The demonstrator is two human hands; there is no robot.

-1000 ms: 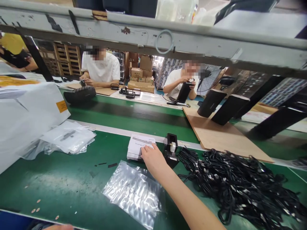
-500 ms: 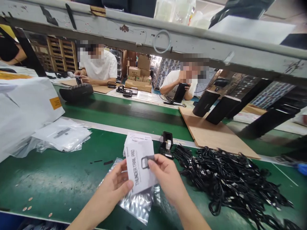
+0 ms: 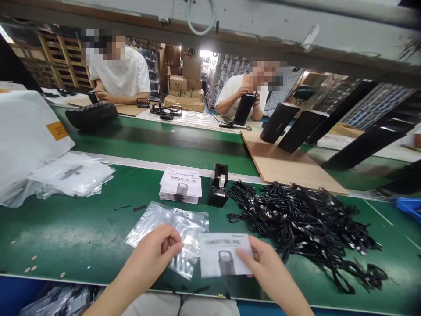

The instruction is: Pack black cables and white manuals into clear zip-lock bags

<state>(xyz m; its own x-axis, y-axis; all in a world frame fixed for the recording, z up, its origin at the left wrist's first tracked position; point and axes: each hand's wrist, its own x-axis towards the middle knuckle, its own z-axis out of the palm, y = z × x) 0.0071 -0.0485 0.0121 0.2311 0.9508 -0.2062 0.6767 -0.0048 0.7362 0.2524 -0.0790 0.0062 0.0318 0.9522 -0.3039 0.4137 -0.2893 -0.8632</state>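
Currently in the right hand (image 3: 266,263): one printed leaflet (image 3: 213,259), clamped between thumb and fingers, just right of the clear bags (image 3: 189,226).
Left hand (image 3: 158,245): thumb and fingertips close together over those bags; cannot tell whether film is pinched.
Leaflet count: one apart from the stack (image 3: 180,182), unbagged; many left, so judged partway. Bagged sheets (image 3: 75,173) at left look finished.
Green bench (image 3: 82,237): scuffed; tape dispenser (image 3: 219,188) beside the stack, black cables (image 3: 289,210) heaped right.
Room: two co-workers (image 3: 123,72) opposite, cartons (image 3: 189,83) behind.

loose booklet (image 3: 224,256): 1 | booklet stack (image 3: 180,186): 1 | tape dispenser (image 3: 218,188): 1 | cable heap (image 3: 292,219): 1 | co-workers (image 3: 120,74): 2
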